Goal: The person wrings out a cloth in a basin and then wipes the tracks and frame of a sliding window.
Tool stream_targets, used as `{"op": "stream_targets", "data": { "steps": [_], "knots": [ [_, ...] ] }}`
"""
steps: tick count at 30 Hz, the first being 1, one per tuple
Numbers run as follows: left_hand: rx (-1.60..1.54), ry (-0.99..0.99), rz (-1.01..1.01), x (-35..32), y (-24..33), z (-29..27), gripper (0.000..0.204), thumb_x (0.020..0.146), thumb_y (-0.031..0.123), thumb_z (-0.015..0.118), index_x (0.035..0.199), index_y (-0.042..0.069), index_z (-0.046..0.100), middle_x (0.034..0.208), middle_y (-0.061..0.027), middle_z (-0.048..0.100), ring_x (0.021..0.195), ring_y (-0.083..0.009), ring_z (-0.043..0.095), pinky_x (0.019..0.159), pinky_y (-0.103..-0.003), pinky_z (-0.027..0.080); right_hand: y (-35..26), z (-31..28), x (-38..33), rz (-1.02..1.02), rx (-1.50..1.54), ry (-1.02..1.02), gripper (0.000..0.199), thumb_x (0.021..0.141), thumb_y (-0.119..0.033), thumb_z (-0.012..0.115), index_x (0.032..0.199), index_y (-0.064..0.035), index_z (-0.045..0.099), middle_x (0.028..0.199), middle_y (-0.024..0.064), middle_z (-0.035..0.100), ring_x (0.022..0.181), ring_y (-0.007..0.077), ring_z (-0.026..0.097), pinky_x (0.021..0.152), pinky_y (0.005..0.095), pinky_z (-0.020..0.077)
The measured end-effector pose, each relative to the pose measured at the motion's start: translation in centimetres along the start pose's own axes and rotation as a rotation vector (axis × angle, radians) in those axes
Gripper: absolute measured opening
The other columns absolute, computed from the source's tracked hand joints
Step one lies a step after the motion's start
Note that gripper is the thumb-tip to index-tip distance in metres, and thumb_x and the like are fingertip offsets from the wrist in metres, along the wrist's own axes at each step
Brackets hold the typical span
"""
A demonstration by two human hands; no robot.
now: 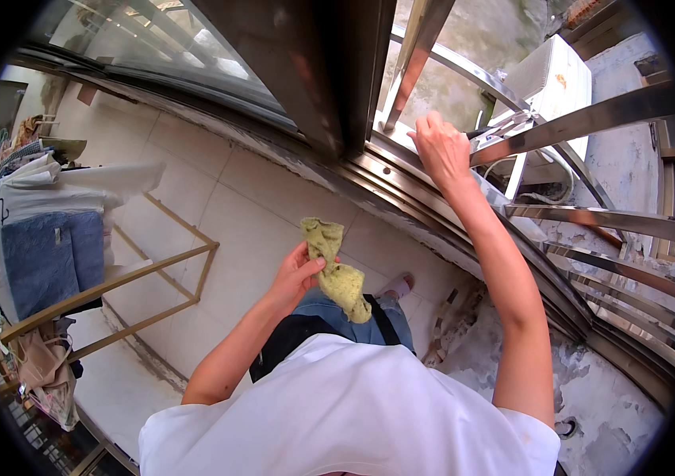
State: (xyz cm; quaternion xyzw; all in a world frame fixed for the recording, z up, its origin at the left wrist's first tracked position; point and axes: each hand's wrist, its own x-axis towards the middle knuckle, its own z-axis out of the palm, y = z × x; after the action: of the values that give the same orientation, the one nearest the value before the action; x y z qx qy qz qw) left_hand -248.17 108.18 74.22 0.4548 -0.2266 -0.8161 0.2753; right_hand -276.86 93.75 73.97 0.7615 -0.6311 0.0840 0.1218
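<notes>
My left hand [299, 271] pinches a damp-looking yellow-green cloth [345, 289] between thumb and fingers, and the cloth hangs bunched in front of my lap. My right arm stretches out to the open window, where my right hand [442, 151] is closed above the metal window track [401, 178], beside the window's metal bars [575, 127]. A thin dark piece [479, 132] shows at the outer side of that fist. Whether the fist holds it cannot be made out; what lies inside the fingers is hidden.
A white air-conditioner unit [548, 79] stands outside the bars. The dark-framed glass pane [171, 55] is at the upper left. A drying rack [139, 266] with hanging clothes, including blue denim [52, 254], stands to my left on the tiled floor [234, 206]. Wall paint peels at lower right.
</notes>
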Motion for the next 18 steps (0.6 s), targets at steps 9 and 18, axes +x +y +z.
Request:
{"op": "stream_targets", "data": {
  "steps": [9,18],
  "knots": [
    [-0.076,0.077,0.069,-0.7,0.0,-0.5,0.041,0.086,0.013,0.058,0.123,0.003,0.042,0.106,-0.0114,0.059,0.097,-0.0189,0.06,0.084,-0.034,0.052,-3.3,-0.7,-2.4,-0.302,0.306,0.0,0.029,0.077,-0.007,0.056,0.105,-0.0117,0.06,0.085,0.0049,0.054,0.083,0.0203,0.057,0.061,0.0312,0.0501],
    [-0.066,0.038,0.086,-0.6,0.6,-0.2,0.042,0.086,0.013,0.058,0.123,0.003,0.042,0.107,-0.0115,0.059,0.099,-0.0189,0.06,0.085,-0.035,0.051,-4.8,2.2,-1.3,-0.401,0.234,-0.166,0.024,0.083,-0.014,0.048,0.102,-0.0116,0.062,0.083,0.0088,0.057,0.078,0.0235,0.061,0.057,0.0364,0.0511]
  ]
}}
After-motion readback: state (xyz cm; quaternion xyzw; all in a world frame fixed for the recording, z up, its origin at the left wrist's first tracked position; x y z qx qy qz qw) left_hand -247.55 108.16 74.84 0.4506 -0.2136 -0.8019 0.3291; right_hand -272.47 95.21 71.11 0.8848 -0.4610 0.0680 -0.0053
